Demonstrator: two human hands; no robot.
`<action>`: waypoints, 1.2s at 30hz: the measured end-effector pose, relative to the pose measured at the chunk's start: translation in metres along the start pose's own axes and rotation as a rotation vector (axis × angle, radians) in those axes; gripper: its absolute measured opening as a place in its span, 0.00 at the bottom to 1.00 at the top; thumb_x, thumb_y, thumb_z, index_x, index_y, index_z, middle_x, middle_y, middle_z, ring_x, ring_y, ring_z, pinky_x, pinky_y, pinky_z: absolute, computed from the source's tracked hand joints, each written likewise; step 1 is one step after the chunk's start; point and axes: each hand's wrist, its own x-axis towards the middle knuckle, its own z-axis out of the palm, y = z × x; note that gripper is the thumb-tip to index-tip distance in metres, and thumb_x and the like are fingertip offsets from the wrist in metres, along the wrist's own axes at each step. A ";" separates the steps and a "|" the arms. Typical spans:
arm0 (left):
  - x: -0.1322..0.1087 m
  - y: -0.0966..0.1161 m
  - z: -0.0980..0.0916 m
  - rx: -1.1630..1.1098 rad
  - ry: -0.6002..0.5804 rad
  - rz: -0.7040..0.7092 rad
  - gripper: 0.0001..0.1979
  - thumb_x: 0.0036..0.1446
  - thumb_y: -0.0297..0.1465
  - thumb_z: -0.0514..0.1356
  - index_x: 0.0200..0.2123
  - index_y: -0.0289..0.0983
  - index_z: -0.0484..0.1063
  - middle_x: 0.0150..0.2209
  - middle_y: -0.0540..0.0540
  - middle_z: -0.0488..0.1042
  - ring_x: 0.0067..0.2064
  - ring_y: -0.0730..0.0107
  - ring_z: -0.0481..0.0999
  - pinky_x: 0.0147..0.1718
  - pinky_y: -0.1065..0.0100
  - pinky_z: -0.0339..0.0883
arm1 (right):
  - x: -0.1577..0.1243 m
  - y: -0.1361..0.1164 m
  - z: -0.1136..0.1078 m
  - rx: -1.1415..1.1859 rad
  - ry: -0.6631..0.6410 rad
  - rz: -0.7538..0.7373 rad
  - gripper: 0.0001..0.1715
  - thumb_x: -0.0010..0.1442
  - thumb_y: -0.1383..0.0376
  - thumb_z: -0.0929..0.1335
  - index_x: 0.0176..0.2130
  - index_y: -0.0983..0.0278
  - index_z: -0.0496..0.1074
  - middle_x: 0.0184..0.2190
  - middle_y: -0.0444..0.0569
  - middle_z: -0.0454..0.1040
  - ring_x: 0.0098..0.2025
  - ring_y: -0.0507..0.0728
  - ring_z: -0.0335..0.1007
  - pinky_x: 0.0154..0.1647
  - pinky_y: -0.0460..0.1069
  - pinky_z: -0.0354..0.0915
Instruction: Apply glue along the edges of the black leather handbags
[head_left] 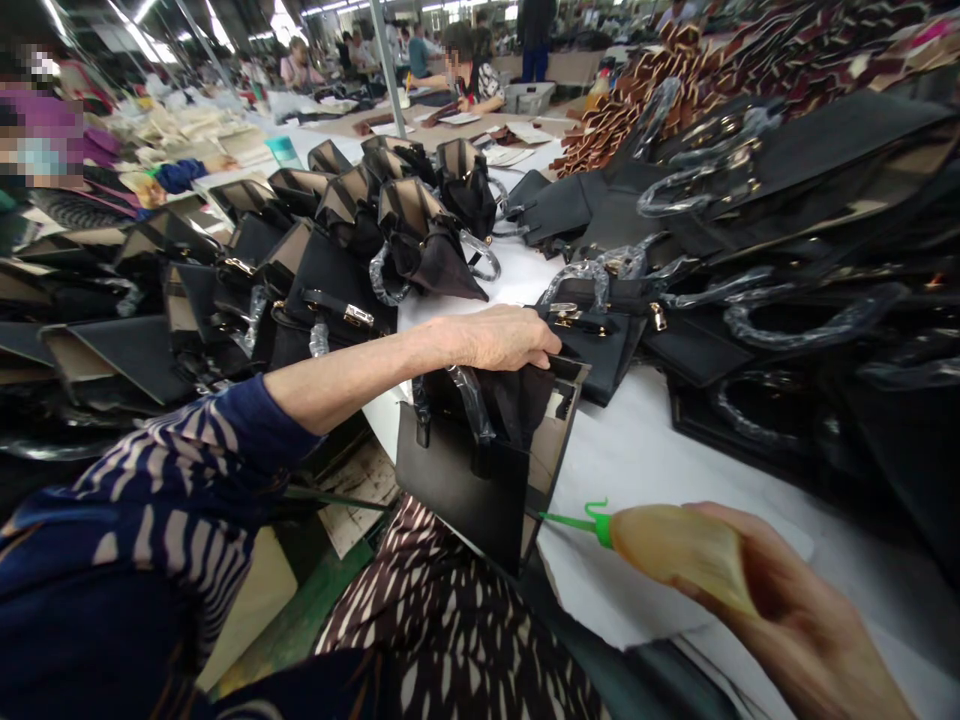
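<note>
My left hand point(506, 338) reaches across and grips the top edge of an open black handbag point(480, 480) that stands on the white table point(645, 450) in front of me. Its fingers are curled over the bag's rim and dark lining. The bag's handle is wrapped in clear plastic. My right hand point(787, 610), low at the right, is closed round a yellowish squeeze bottle point(679, 545) with a green nozzle. The nozzle tip points left at the bag's side edge, almost touching it.
Rows of open black handbags point(330, 270) stand at the left and back. Flat black bags with wrapped handles point(750, 310) pile up at the right, with brown pieces point(652, 90) behind. Other people sit at far tables. My patterned lap is below the table edge.
</note>
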 end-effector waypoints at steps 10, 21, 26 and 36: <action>-0.038 0.018 -0.051 0.041 0.097 0.001 0.07 0.61 0.28 0.56 0.32 0.37 0.73 0.27 0.48 0.75 0.29 0.70 0.72 0.25 0.70 0.54 | -0.008 0.006 -0.005 0.285 -0.022 0.239 0.30 0.44 0.51 0.76 0.45 0.58 0.71 0.34 0.48 0.76 0.29 0.60 0.71 0.23 0.49 0.68; -0.046 0.033 -0.114 0.300 0.211 -0.176 0.10 0.63 0.31 0.53 0.36 0.39 0.74 0.23 0.46 0.71 0.30 0.62 0.73 0.28 0.65 0.56 | 0.010 -0.003 0.007 0.673 0.155 0.304 0.38 0.40 0.52 0.78 0.48 0.62 0.69 0.40 0.56 0.75 0.32 0.59 0.69 0.25 0.47 0.68; -0.035 0.045 -0.080 0.372 0.198 -0.205 0.06 0.62 0.28 0.54 0.39 0.36 0.70 0.30 0.44 0.75 0.31 0.63 0.75 0.26 0.67 0.56 | 0.020 -0.004 0.006 0.640 0.193 0.256 0.35 0.39 0.52 0.78 0.45 0.61 0.70 0.34 0.50 0.75 0.30 0.56 0.67 0.28 0.46 0.69; -0.026 0.060 -0.049 0.309 -0.099 0.051 0.10 0.52 0.22 0.58 0.40 0.34 0.70 0.27 0.44 0.75 0.29 0.62 0.74 0.22 0.65 0.55 | 0.023 0.016 0.003 0.504 0.168 0.187 0.35 0.44 0.51 0.77 0.47 0.62 0.68 0.31 0.47 0.74 0.28 0.56 0.67 0.26 0.47 0.66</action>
